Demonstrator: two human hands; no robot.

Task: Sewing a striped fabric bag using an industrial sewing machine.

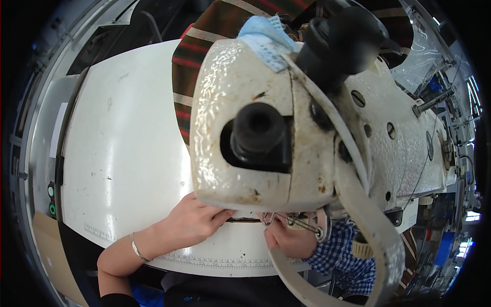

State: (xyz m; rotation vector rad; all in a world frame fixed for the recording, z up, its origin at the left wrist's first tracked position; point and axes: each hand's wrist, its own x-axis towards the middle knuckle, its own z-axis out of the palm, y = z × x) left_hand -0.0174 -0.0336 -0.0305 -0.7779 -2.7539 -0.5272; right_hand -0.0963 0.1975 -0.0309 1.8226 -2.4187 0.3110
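Observation:
A cream sewing machine head (pixel 245 189) covers much of the picture and hides what lies under its needle. Just left of and below it is my left hand (pixel 197 220), its fingers curled together and their tips partly hidden by the machine. On the other side, behind a wire thread guide (pixel 299 224), my right hand (pixel 291 240) has bent fingers partly covered by machine parts. Between the two hands shows a thin dark strip (pixel 244 220); whether either hand grips it I cannot make out. Brown-green plaid fabric (pixel 184 77) hangs behind the machine.
The white sewing table (pixel 128 123) has a printed ruler scale (pixel 215 262) along its near edge. A pale curved lever (pixel 381 245) swings down at the right of the machine. A light blue cloth (pixel 268 38) lies on the machine's top. Black spool-like parts stick up from it.

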